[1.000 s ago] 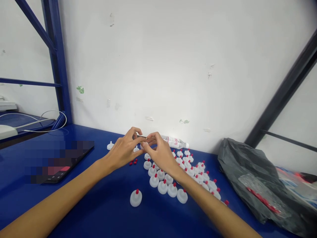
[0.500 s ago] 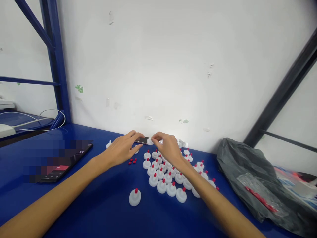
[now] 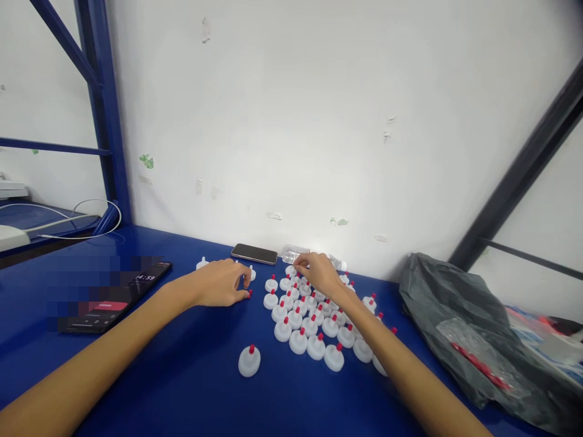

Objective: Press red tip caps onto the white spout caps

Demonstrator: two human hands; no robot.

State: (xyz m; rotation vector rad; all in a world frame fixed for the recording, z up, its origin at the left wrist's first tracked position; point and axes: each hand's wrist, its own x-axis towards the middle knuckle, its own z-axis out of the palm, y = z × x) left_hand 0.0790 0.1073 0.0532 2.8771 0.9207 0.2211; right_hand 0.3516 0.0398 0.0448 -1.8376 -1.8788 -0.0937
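My left hand point(image 3: 223, 283) is over the blue table, its thumb and forefinger bent toward each other around a small red cap point(image 3: 249, 294). Whether it grips the cap is too small to tell. With fingertips pinched, my right hand point(image 3: 319, 271) holds a white lid point(image 3: 290, 271) at the back of the group. Several white lids with red tips point(image 3: 298, 342) stand close together below and beside that hand. One more red-tipped lid point(image 3: 249, 362) stands apart at the front. White lids without visible red tips point(image 3: 201, 263) are partly hidden behind my left hand.
A dark phone point(image 3: 254, 254) and a clear bottle point(image 3: 295, 254) lie by the wall. Another phone point(image 3: 132, 297) with a lit screen lies at the left. On the right are a dark plastic bag point(image 3: 428, 303) and a clear bag of red pieces point(image 3: 483, 364).
My left hand has lowered onto the small red caps and its fingers have drawn closer. The right hand has moved right and down with its white lid, uncovering the phone and bottle.
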